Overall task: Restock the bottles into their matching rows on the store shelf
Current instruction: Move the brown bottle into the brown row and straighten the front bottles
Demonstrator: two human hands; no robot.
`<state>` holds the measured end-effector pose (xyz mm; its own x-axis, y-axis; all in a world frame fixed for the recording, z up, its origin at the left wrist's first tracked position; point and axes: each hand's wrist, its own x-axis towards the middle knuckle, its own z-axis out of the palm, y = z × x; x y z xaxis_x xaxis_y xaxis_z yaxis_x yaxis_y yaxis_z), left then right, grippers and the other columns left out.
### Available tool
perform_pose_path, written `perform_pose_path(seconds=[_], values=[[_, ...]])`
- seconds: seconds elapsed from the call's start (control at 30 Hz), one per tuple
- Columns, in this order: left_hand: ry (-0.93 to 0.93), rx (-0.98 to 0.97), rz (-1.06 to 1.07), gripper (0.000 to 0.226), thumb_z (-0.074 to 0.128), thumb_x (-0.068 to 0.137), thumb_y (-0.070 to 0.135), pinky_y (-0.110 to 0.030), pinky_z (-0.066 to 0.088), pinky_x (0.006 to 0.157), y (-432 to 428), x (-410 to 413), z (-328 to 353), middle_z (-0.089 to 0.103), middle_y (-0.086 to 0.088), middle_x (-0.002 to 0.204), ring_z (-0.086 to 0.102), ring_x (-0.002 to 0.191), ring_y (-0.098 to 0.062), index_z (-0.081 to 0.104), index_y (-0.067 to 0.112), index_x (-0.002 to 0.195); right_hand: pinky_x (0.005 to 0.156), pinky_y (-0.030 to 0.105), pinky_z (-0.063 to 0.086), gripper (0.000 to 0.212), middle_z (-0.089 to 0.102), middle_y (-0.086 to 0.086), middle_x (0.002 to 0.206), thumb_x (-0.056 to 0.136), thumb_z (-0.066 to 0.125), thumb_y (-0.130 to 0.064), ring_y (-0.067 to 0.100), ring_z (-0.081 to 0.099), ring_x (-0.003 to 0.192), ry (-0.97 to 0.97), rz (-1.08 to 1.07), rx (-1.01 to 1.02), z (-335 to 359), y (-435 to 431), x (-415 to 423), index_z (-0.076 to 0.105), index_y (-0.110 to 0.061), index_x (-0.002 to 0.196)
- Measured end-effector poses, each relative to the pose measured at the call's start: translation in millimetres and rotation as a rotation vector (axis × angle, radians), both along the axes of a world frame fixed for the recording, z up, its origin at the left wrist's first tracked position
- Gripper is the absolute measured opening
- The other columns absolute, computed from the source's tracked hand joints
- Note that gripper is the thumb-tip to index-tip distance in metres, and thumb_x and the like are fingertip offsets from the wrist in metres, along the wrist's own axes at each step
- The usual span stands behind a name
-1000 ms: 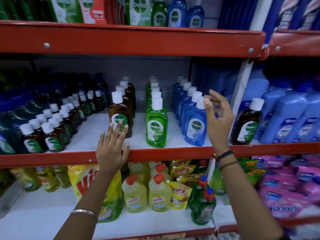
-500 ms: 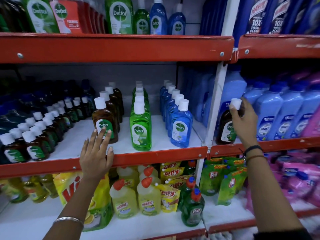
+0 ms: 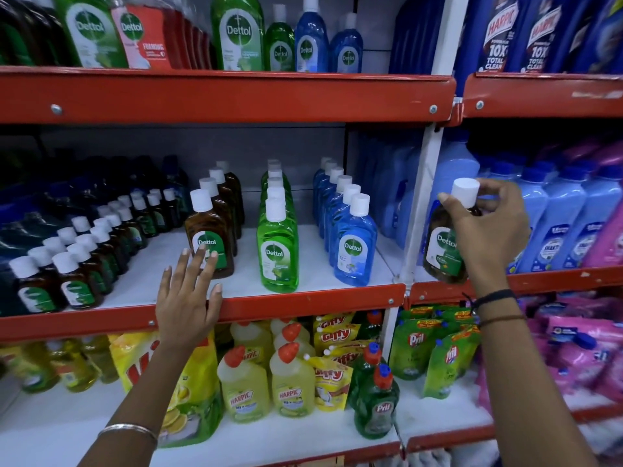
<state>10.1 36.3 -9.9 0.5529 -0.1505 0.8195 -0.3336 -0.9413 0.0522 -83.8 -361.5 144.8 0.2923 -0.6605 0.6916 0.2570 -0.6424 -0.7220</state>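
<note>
A brown Dettol bottle [image 3: 441, 244] with a white cap stands at the left end of the right-hand shelf bay, among pale blue jugs. My right hand [image 3: 488, 227] is closed around its neck and shoulder. On the middle shelf [image 3: 303, 294] run three rows: brown bottles [image 3: 210, 230], green bottles [image 3: 277, 244] and blue bottles [image 3: 354, 244]. My left hand [image 3: 188, 294] lies flat with spread fingers on the red shelf lip, fingertips just in front of the first brown bottle.
Small brown bottles [image 3: 77, 264] crowd the shelf's left side. Pale blue jugs [image 3: 556, 224] fill the right bay behind the held bottle. A white upright [image 3: 418, 210] divides the bays. Yellow Harpic bottles [image 3: 269, 382] and green Pril bottles [image 3: 377, 406] stand below.
My right hand went from beside the blue row across the upright to the brown bottle in the right bay and closed on it. The left hand stayed on the shelf lip.
</note>
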Motion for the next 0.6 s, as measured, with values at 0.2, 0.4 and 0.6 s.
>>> perform_pose_path(seconds=[0.2,0.4,0.6], values=[[0.052,-0.038,0.039,0.054,0.030,0.099,0.037,-0.055,0.029,0.111,37.1,-3.5,6.5,0.042,-0.013,0.151,0.033,0.142,-0.034,0.042,0.012,0.145,0.069,0.035,0.055,0.040,0.062,-0.018,0.080,0.063,0.082,-0.045,0.011,0.065,0.071,0.003,0.237,0.055,16.8,65.8,-13.5,0.059,-0.026,0.090],[0.090,-0.038,0.080,0.056,0.030,0.098,0.039,-0.056,0.030,0.111,78.2,-2.5,5.5,0.042,-0.014,0.151,0.035,0.142,-0.034,0.039,0.014,0.147,0.065,0.033,0.056,0.038,0.063,-0.019,0.080,0.062,0.084,-0.039,0.002,0.065,0.072,0.002,0.503,-0.004,23.4,168.3,-4.3,0.060,-0.025,0.088],[0.074,-0.036,0.084,0.056,0.027,0.099,0.041,-0.052,0.033,0.108,97.0,-0.9,2.1,0.044,-0.014,0.150,0.039,0.139,-0.034,0.040,0.014,0.146,0.068,0.041,0.056,0.038,0.067,-0.012,0.089,0.063,0.081,-0.046,0.005,0.064,0.077,0.037,0.603,-0.057,19.3,257.7,27.7,0.058,-0.028,0.089]])
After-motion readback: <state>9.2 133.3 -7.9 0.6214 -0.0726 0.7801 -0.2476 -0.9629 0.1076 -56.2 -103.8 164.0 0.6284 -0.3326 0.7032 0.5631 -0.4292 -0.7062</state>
